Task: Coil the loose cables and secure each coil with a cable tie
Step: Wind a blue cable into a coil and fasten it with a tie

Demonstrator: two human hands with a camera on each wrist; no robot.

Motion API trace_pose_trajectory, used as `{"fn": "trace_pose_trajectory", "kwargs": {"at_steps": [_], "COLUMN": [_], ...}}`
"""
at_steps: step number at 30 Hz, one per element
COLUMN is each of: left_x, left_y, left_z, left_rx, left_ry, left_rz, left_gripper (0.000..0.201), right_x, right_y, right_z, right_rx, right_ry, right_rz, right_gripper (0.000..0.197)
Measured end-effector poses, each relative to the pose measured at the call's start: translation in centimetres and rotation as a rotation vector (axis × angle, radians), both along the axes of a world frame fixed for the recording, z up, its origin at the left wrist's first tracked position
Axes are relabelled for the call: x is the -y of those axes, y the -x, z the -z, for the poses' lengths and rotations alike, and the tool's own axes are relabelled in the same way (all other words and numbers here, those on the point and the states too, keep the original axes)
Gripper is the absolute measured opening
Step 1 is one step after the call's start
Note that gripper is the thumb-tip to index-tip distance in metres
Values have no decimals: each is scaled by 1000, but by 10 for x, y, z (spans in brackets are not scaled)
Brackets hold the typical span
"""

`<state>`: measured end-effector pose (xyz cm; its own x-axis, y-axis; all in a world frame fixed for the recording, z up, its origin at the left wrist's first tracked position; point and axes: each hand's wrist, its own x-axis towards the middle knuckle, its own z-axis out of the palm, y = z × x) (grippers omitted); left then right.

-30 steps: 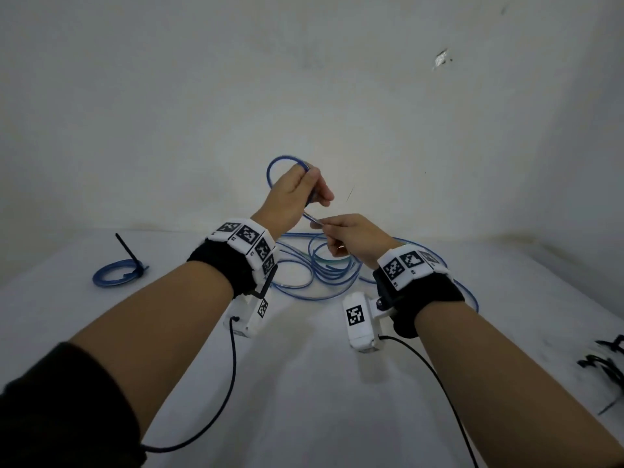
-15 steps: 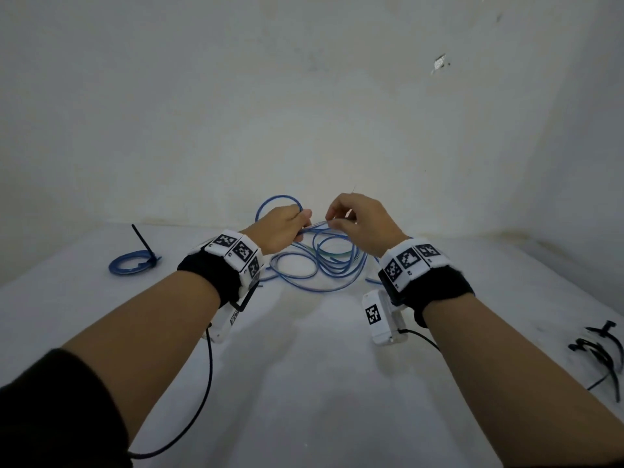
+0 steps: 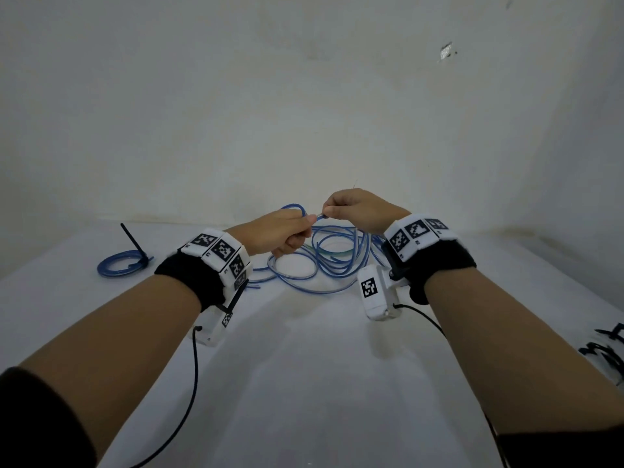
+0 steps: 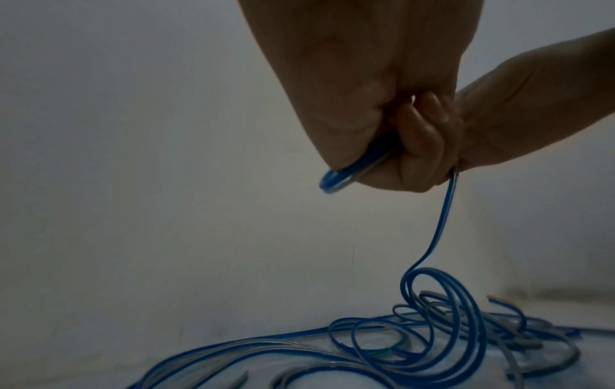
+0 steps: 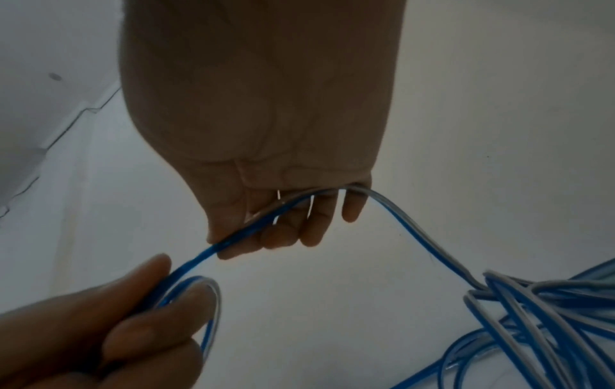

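Note:
A long blue cable (image 3: 324,261) lies in a loose tangle on the white table, just beyond both hands. My left hand (image 3: 287,231) grips a small loop of it (image 4: 336,180) (image 5: 199,294), held a little above the table. My right hand (image 3: 351,207) pinches the same cable (image 5: 266,218) right beside the left hand; the strand runs through its curled fingers (image 5: 312,226) and drops to the tangle (image 4: 442,221) (image 5: 532,315). A finished blue coil (image 3: 120,266) with an upright black cable tie (image 3: 133,243) lies at the far left.
Several black cable ties (image 3: 604,352) lie at the table's right edge. A white wall (image 3: 304,96) rises right behind the tangle. Black wires (image 3: 192,383) trail from the wrist cameras across the near table (image 3: 304,383).
Both hands have come down from a raised position toward the table. The right hand has moved up beside the left, and the loop in the left hand is now smaller.

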<state>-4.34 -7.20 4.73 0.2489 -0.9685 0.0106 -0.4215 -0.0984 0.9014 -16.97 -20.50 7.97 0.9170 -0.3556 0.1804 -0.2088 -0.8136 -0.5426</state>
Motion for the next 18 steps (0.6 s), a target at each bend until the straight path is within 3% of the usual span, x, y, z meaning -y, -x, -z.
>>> {"fn": "trace_pose_trajectory", "kwargs": {"at_steps": [2, 4, 7, 9, 12, 16, 18], "left_x": [0, -1, -5, -8, -9, -8, -9], "left_y": [-1, -2, -4, -3, -2, -3, -5], "left_z": [-2, -5, -9, -11, -13, -15, -14], "left_rx": [-71, -166, -341, -407, -464, -392, -295], "left_ry": [20, 73, 97, 65, 59, 143, 148], "left_rz": [-5, -37, -29, 20, 71, -106, -154], "left_gripper": [38, 39, 42, 44, 47, 54, 54], "right_x": [4, 8, 13, 13, 8, 7, 12], "right_y": [-6, -8, -7, -6, -10, -9, -6], "right_z": [4, 14, 30, 35, 40, 41, 39], "right_rx": [45, 213, 447, 507, 524, 547, 552], "right_ry": [36, 120, 132, 128, 121, -88, -76], "right_rz": [13, 49, 104, 173, 213, 189, 174], "right_gripper": [11, 3, 24, 25, 9, 7, 12]}}
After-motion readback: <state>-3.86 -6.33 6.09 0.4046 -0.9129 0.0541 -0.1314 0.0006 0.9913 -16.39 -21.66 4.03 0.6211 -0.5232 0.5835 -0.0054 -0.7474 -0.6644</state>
